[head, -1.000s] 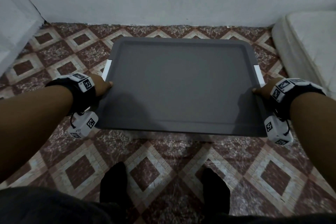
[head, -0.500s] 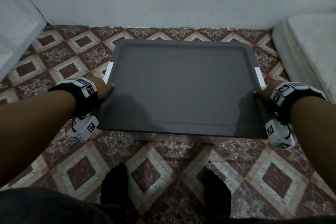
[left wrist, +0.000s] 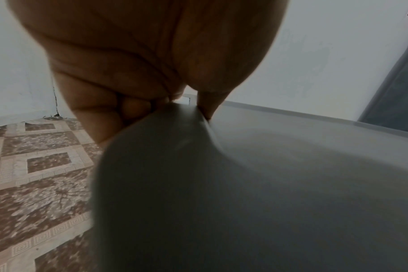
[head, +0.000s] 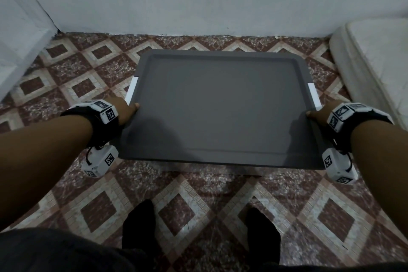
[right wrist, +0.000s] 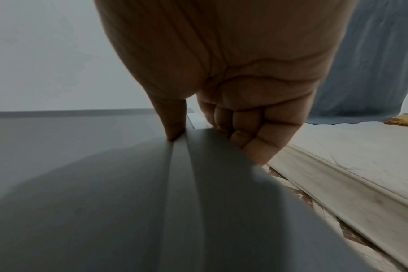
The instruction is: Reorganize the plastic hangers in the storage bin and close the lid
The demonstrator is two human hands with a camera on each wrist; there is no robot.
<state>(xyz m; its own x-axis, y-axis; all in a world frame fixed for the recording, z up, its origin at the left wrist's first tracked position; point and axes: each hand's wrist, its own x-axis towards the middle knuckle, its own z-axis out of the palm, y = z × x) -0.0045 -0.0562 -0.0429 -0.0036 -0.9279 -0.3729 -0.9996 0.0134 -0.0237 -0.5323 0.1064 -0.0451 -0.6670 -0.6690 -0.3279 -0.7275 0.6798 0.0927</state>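
Note:
A flat grey lid [head: 220,106] covers the storage bin on the tiled floor, so the bin's inside and the hangers are hidden. White latch tabs [head: 132,89] stick out at both short sides. My left hand [head: 127,109] grips the lid's left edge, thumb on top and fingers curled under the rim [left wrist: 165,117]. My right hand [head: 318,113] grips the right edge the same way, thumb [right wrist: 172,127] on the lid [right wrist: 128,184] and fingers wrapped round the rim.
A white wall runs behind the bin and a white ledge [head: 19,35] stands at the left. A pale mattress [head: 371,68] lies along the right, close to the bin. My two dark-socked feet [head: 141,229] stand on the patterned tiles in front.
The lid with both hands on it sits slightly farther from me and lower in view than a second ago. Both grips are unchanged.

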